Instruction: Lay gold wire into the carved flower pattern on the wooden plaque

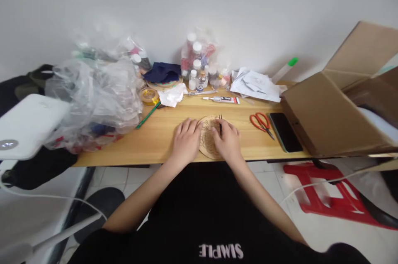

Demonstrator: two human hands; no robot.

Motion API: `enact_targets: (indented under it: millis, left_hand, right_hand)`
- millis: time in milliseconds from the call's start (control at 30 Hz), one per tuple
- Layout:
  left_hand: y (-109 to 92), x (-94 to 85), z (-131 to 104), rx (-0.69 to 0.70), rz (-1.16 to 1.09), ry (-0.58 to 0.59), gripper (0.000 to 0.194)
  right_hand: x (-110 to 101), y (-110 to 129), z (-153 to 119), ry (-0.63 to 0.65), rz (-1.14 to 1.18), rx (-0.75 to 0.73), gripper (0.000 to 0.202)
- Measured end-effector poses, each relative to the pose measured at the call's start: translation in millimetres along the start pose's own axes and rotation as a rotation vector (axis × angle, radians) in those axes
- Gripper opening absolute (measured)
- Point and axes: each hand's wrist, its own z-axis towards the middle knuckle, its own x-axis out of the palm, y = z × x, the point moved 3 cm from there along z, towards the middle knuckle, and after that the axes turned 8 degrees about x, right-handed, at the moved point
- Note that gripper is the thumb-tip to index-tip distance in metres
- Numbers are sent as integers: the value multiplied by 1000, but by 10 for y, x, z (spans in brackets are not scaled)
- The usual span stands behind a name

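Observation:
A round wooden disc with dark line patterns lies on the table near its front edge. My left hand rests flat with fingers stretched out, its fingertips at the disc's left rim. Over the right part of the disc, my right hand is closed around dark tweezers, whose two thin prongs stick out beyond the fingers. The hand hides part of the pattern and the rest of the tweezers.
Red-handled pliers, a phone and an open cardboard box are to the right. Behind lie a glue tube, small bottles and papers. Plastic bags, a green pencil and gold wire are left.

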Motion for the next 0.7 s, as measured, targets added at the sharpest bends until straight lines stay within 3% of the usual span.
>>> enact_targets:
  millis: [233, 367, 533, 700]
  left_hand:
    - [108, -26, 128, 5, 57, 108, 40]
    - [260, -61, 255, 61, 74, 194, 40]
    - [461, -114, 434, 196, 39, 320, 40]
    - [428, -88, 635, 315, -70, 353, 40]
  right_hand:
    - [-422, -236, 171, -23, 234, 18, 31]
    - [-545, -392, 391, 9, 348, 48, 25]
    - [-474, -475, 633, 134, 460, 105, 19]
    - [-168, -406, 802, 337, 587, 110, 16]
